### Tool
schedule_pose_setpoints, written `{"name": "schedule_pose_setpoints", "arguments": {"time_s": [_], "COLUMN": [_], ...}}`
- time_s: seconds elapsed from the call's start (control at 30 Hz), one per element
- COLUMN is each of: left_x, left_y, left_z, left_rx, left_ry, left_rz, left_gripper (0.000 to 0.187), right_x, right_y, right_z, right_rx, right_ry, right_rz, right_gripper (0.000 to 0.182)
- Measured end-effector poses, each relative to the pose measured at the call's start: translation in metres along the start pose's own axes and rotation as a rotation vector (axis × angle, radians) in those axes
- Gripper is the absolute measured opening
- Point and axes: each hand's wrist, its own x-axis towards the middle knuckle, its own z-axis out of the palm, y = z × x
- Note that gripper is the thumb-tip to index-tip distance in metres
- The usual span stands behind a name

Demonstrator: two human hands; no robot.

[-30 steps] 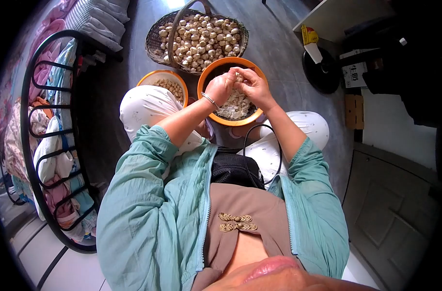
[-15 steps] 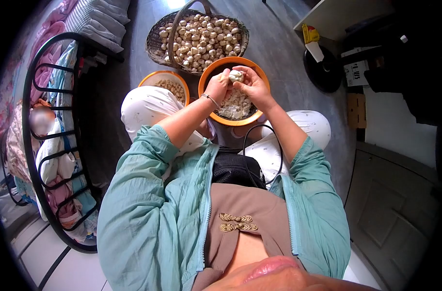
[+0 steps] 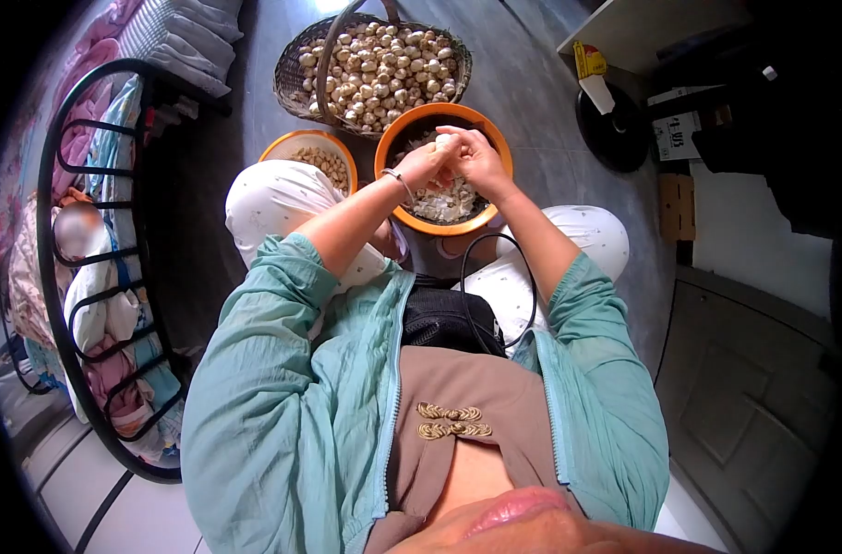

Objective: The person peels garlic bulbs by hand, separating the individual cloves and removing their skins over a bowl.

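Observation:
Above an orange-rimmed bowl (image 3: 387, 205), my left hand (image 3: 427, 164) and my right hand (image 3: 480, 161) meet with fingers closed around a garlic bulb (image 3: 443, 141). Only a pale bit of that bulb shows, as the fingers cover most of it. Papery garlic skins (image 3: 447, 201) lie in the bowl beneath my hands. To its left, partly behind my knee, stands a smaller orange-rimmed bowl (image 3: 271, 150) of loose garlic cloves (image 3: 321, 162). Beyond both, a wicker basket (image 3: 290, 92) with an arched handle is heaped with whole garlic bulbs (image 3: 384, 72).
At the left stands a black metal rail (image 3: 54, 231) with clothes and bedding against it. A round black base (image 3: 606, 138) and a cardboard box (image 3: 678, 208) are on the right, near a grey door (image 3: 735, 369). A black bag (image 3: 449, 320) rests at my waist.
My right hand has folded over the garlic bulb, which was plainly visible between both hands before and is now mostly covered. My hands have come closer together.

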Motion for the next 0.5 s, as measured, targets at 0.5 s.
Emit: {"name": "schedule_pose_setpoints", "arguments": {"time_s": [0.5], "left_x": [-0.004], "left_y": [-0.004], "left_z": [-0.001], "left_rx": [0.250], "left_ry": [0.332], "left_rz": [0.447], "left_gripper": [0.048], "right_x": [-0.002], "right_y": [-0.005], "right_z": [-0.004], "right_rx": [0.257], "right_ry": [-0.033], "right_rz": [-0.061], "right_gripper": [0.045]}}
